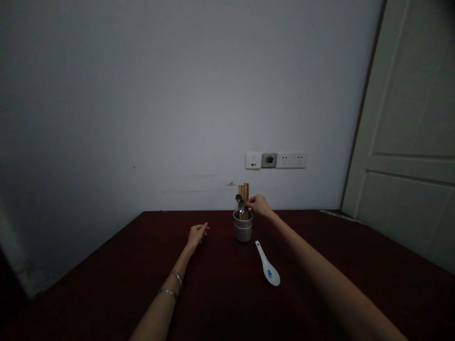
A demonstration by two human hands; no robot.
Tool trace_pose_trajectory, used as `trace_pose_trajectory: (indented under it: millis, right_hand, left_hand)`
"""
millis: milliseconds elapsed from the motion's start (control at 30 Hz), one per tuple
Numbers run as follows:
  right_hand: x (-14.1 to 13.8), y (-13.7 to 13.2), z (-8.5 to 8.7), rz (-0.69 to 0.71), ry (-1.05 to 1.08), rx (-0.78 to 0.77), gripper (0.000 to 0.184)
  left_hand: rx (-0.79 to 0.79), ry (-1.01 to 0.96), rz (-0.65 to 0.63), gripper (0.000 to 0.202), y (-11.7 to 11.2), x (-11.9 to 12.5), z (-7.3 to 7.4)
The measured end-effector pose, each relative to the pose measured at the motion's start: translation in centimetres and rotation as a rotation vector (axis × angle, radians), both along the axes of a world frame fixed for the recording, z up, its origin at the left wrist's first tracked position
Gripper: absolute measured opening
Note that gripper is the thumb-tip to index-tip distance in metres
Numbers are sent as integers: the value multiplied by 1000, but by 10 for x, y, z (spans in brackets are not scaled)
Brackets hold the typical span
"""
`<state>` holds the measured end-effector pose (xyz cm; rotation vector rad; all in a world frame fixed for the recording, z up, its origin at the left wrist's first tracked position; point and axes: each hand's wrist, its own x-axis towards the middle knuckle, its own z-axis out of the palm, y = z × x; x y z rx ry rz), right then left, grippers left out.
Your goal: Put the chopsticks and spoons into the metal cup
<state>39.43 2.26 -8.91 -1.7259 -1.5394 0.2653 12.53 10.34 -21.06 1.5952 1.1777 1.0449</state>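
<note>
A grey metal utensil holder (243, 232) stands upright on the dark red table. Several wooden chopsticks (246, 191) stick up out of it, with a metal spoon (238, 198) leaning among them. My right hand (259, 205) is at the holder's rim, its fingers pinched on a second metal spoon (241, 206) whose lower end is hidden. To the left of the holder, my left hand (197, 234) rests on the table with its fingers curled in and nothing visible in them. A white soup spoon (268, 267) with a blue mark lies in front of the holder.
The dark red table (220, 293) meets a pale wall (199, 118) at its back edge. Wall sockets (291, 160) sit above the table. A panelled door (408, 132) stands at the right, and a flat strip (339, 216) lies near the back right edge.
</note>
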Motion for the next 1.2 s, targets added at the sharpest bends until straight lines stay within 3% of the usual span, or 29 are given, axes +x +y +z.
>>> trace_pose_trajectory:
  millis: [900,1100,1200]
  right_hand:
    - [7,1,0,-20,-54,26,17]
    - [19,-15,4,-44,-87,112,23]
    - [31,-31,-6,-46,-71,180,26]
  left_hand:
    - [34,43,-10,55,-1,1,2]
    - [37,44,-11,54,-2,1,3]
    - [31,38,-6,51,-2,1,2]
